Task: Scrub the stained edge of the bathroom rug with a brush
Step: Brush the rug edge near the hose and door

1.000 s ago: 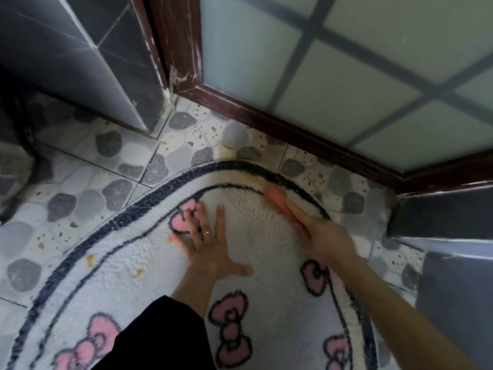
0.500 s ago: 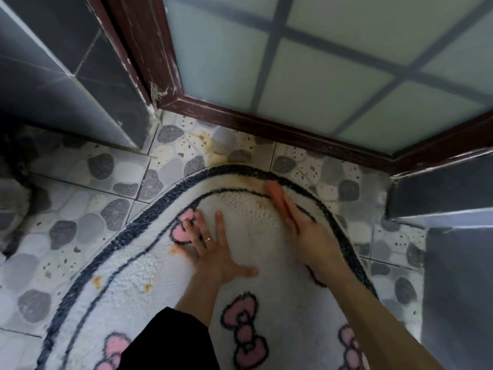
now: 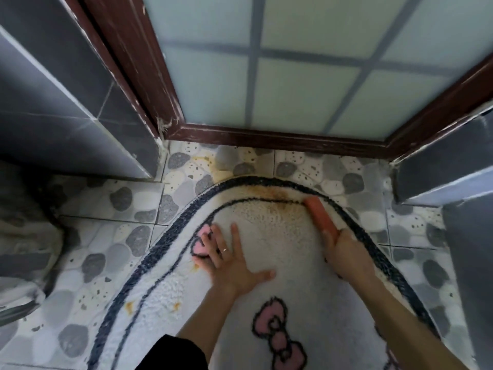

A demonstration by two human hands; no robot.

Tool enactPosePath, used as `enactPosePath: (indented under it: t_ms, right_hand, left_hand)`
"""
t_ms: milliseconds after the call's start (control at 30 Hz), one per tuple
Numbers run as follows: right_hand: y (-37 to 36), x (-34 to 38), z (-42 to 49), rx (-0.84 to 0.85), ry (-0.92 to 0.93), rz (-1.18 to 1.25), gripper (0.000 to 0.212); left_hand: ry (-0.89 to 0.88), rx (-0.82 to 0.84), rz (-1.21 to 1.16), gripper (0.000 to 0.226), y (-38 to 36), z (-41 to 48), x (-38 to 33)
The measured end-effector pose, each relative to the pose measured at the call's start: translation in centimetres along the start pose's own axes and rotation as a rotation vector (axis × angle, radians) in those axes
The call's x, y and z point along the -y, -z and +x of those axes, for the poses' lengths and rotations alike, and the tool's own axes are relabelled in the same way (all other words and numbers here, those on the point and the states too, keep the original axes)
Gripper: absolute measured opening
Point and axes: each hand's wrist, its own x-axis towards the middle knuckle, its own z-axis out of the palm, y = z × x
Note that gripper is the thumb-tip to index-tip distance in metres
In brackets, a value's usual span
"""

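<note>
Frosted glass door (image 3: pixel 293 89) w/ grey bars, set in a dark red-brown wood frame (image 3: pixel 266 138), fills the top of view. Its bottom rail runs just beyond the rug's curved end, w/ a strip of floor btw them. Grey wall tiles (image 3: pixel 66 102) close in on the L side and a grey wall (image 3: pixel 453 156) on the R, so the rug end lies in a narrow doorway gap. Black sleeve (image 3: pixel 173 353) shows at the bottom edge. Rug (image 3: pixel 280 236) is white and fluffy, w/ a dark outer border, a thinner dark inner line and a pink bow (image 3: pixel 278 340) near the sleeve. Brown-orange stain (image 3: pixel 274 194) sits at the far curved edge, btw border and inner line; small orange spots (image 3: pixel 130 305) show nearer, on the L side. R hand (image 3: pixel 344 252) grips the near end of an orange brush (image 3: pixel 318 213). The brush lies on the rug's R edge, its far tip just R of the stain, touching the pile. L hand (image 3: pixel 232 260) is flat, fingers spread, pressing the rug centre-left, fingertips on a second pink bow (image 3: pixel 201 241); ring (image 3: pixel 225 250) on one finger. Floor (image 3: pixel 106 236) is pebble-pattern tile, grey and cream, w/ a yellowish mark (image 3: pixel 205 161) near the door corner. Far L is blurred; can't tell what's there.
</note>
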Motion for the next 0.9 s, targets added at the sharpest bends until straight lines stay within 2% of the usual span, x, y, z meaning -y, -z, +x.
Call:
enactPosePath:
  t_ms: [67, 133, 167, 233, 300, 367, 467, 533, 600, 667, 700, 767, 833, 900]
  right_hand:
    - [-1.8, 2.2, -1.0, 0.005, -0.105, 0.144, 0.067]
    - [-4.3, 7.0, -2.7, 0.047, -0.125, 0.351, 0.057]
    - [-5.4, 9.6, -3.7, 0.098, -0.086, 0.444, 0.049]
    - [-7.5, 14.4, -6.0, 0.252, 0.122, 0.42, 0.033]
    - [-7.5, 14.6, -6.3, 0.258, 0.21, 0.357, 0.03]
    - [-5.3, 10.5, -4.3, 0.156, 0.104, 0.336, 0.037]
    - [-1.7, 4.2, -2.2, -0.013, -0.187, 0.316, 0.057]
    - [-2.2, 6.1, -2.2, -0.012, -0.23, 0.376, 0.059]
    - [-4.6, 11.6, -2.9, 0.013, -0.069, 0.503, 0.05]
    - [-7.6, 17.3, -3.7, 0.151, 0.205, 0.444, 0.042]
    - [-8.3, 19.2, -4.0, 0.223, 0.247, 0.388, 0.041]
    - [-7.0, 18.1, -3.4, 0.254, 0.192, 0.269, 0.044]
    - [-4.4, 12.8, -2.2, 0.158, 0.081, 0.218, 0.045]
    - [-1.6, 7.6, -2.0, 0.033, -0.116, 0.231, 0.049]
  left_hand:
    - [-0.059, -0.153, 0.036, 0.113, 0.8, -0.2, 2.1]
    - [-0.045, -0.307, 0.056, 0.095, 2.2, -0.6, 5.1]
    - [-0.029, -0.334, 0.099, 0.098, 2.9, -0.3, 6.6]
    - [-0.002, -0.243, 0.215, 0.109, 4.1, 0.4, 9.4]
    - [-0.01, -0.114, 0.274, 0.115, 5.1, 1.0, 10.6]
    - [-0.024, -0.059, 0.246, 0.118, 5.3, 1.0, 10.6]
    - [-0.021, -0.013, 0.234, 0.132, 5.0, 1.0, 10.0]
    - [0.013, -0.003, 0.252, 0.144, 4.6, 1.3, 9.6]
    - [0.05, 0.0, 0.271, 0.151, 4.4, 1.4, 9.3]
    - [0.054, -0.014, 0.296, 0.152, 4.4, 1.9, 9.4]
    - [0.059, -0.01, 0.292, 0.151, 4.4, 2.0, 9.5]
    - [0.06, 0.035, 0.277, 0.149, 4.7, 1.9, 9.6]
    - [0.04, 0.036, 0.249, 0.149, 4.7, 1.8, 9.8]
    - [0.023, 0.057, 0.222, 0.15, 5.0, 1.8, 9.8]
